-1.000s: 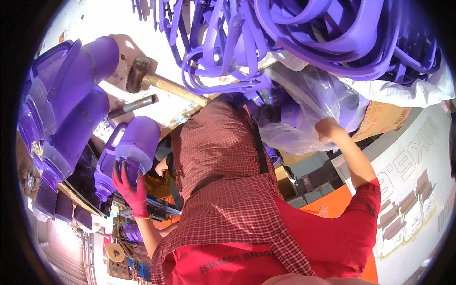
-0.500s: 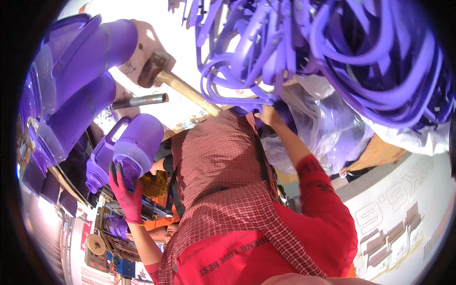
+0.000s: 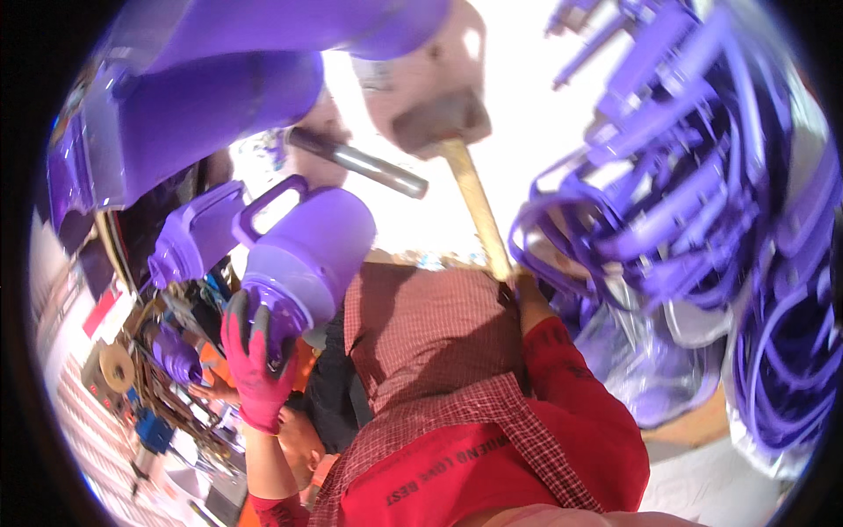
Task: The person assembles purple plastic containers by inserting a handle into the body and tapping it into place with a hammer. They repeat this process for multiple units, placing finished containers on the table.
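Note:
My left hand (image 3: 262,386), in a pink glove with grey fingertips, is closed around the neck of a purple jug (image 3: 329,237). The jug lies tilted, its looped handle up and its neck toward me. My right hand (image 3: 527,294), bare and partly blurred, is at the lower end of the hammer's wooden handle and appears closed on it. The hammer (image 3: 474,198) has a dark, blocky head resting on the bright worktop. Just left of it lies a short metal pipe (image 3: 378,169).
More purple jugs (image 3: 211,114) line the left, one small jug (image 3: 198,233) beside mine. A tangled heap of purple plastic handles (image 3: 676,176) fills the right, above a clear plastic bag (image 3: 645,364). Another person's hand (image 3: 215,386) is near a purple bottle (image 3: 176,351) at lower left.
The view has turned, shifting the worktop things rightward. My right hand has gone from the purple handles to the end of the hammer's handle. My left hand stays at the jug's neck.

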{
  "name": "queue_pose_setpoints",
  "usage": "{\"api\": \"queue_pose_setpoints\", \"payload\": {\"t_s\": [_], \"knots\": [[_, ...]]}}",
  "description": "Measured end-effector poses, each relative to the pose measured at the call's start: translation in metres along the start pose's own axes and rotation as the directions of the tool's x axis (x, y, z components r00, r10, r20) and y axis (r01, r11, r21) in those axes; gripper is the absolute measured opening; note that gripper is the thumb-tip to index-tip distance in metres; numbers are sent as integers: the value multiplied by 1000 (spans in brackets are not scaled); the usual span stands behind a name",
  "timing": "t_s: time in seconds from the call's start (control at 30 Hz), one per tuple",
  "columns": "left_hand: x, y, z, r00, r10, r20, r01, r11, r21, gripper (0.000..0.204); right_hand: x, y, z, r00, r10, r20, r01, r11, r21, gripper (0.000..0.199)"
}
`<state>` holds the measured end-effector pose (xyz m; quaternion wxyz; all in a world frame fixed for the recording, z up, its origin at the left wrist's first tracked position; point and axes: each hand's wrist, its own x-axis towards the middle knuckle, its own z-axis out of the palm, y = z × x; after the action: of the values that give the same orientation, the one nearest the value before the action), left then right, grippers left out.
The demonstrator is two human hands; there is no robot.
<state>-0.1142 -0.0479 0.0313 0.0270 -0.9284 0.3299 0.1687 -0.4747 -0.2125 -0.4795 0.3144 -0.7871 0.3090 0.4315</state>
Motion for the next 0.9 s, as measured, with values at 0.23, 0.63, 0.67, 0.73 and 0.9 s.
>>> {"api": "queue_pose_setpoints", "payload": {"t_s": [0.23, 0.63, 0.67, 0.73, 0.9], "knots": [[-10, -13, -2, 1000, 16, -2, -16, 998, -56, 69, 0, 44, -7, 992, -71, 107, 90, 980, -178, 15], [-110, -47, 40, 712, -702, -5, 115, 124, -986, 56, -372, -22, -392, 768, -596, -235, 490, 782, -386, 10], [-110, -47, 49, 724, -688, 38, 51, -1, -999, 50, -394, -39, -428, 705, -599, -380, 492, 799, -345, 10], [-108, -53, 62, 753, -658, 31, -54, -109, -993, 42, -421, -68, -488, 674, -450, -586, 482, 869, -113, 15], [-83, -75, 63, 858, -510, 70, -153, -382, -911, 40, -373, -114, -552, 841, -205, -500, 537, 217, 815, 36]]}}
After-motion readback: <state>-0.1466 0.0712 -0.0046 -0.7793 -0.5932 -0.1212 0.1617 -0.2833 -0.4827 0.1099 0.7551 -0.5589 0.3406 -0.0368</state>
